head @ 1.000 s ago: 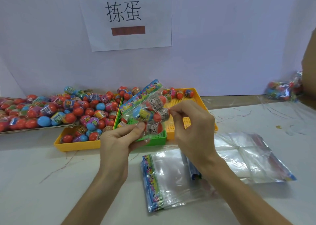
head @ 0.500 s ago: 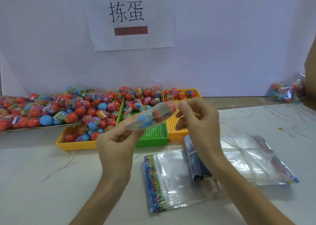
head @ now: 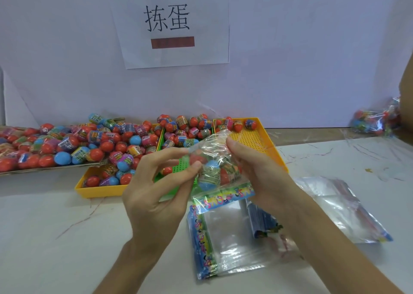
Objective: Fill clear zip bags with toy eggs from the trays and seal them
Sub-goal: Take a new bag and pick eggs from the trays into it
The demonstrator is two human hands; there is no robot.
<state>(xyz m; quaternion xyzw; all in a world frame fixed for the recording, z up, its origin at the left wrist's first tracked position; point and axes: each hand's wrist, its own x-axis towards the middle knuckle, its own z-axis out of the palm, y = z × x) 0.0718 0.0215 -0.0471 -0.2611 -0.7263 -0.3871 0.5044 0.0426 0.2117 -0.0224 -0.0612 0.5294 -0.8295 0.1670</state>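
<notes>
**Head view.** My left hand (head: 154, 197) and right hand (head: 257, 173) hold one filled zip bag (head: 214, 170) in the air over the near part of the green tray (head: 182, 162).

- **Left hand:** thumb and forefinger are pressed together on the clear film at the bag's left side. The other fingers are loosely bent behind.
- **Right hand:** the fingers are curled over the bag's far end and clamp it. The thumb is hidden.
- **Bag:** it holds several toy eggs (head: 211, 167) with red or blue ends and printed wrappers, whose print is too small to read. Its coloured strip (head: 225, 196) lies at the end nearest me. The strip shows cartoon shapes but no legible word, and I cannot tell whether the zip is closed.

**Behind my hands.** Loose eggs (head: 125, 141) are heaped in the left yellow tray (head: 100, 192) and in the green tray. A few sit along the far wall of the right yellow tray (head: 254, 140), and more lie on a flat tray (head: 44, 168) at far left.

**On the white table (head: 44, 238).** Below my hands is a stack of empty zip bags (head: 230, 233) bearing the same strip. To its right is a looser pile of clear bags (head: 335, 206). More filled bags (head: 375, 121) sit at far right, beside another person's arm (head: 406, 86).

**On the wall.** A paper sign (head: 201, 54) reads "拣蛋" above a brown-red bar (head: 172, 42).
</notes>
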